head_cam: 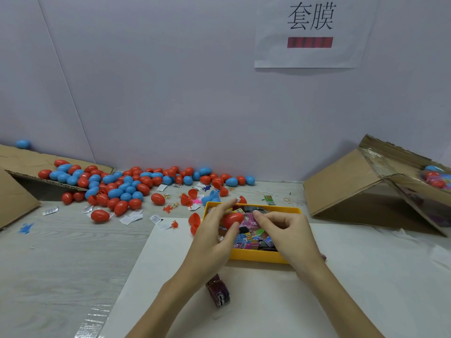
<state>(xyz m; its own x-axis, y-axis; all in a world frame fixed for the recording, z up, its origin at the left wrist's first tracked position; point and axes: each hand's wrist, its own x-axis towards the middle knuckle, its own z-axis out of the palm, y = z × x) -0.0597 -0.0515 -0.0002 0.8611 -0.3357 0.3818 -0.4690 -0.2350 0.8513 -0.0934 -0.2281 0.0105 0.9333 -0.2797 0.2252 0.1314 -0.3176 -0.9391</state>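
- Your left hand grips the red egg between thumb and fingers, above the left end of the yellow tray.
- The egg's long axis lies roughly level, running left to right. Its narrow end points toward your right hand.
- Your right hand sits just beside the egg, over the tray's middle. Its fingers are curled, with the tips together at a pink packet. Whether they pinch it cannot be told.
- The right hand is nearer the loose packets. The next move is probably a short leftward travel toward the egg, which should stay level.
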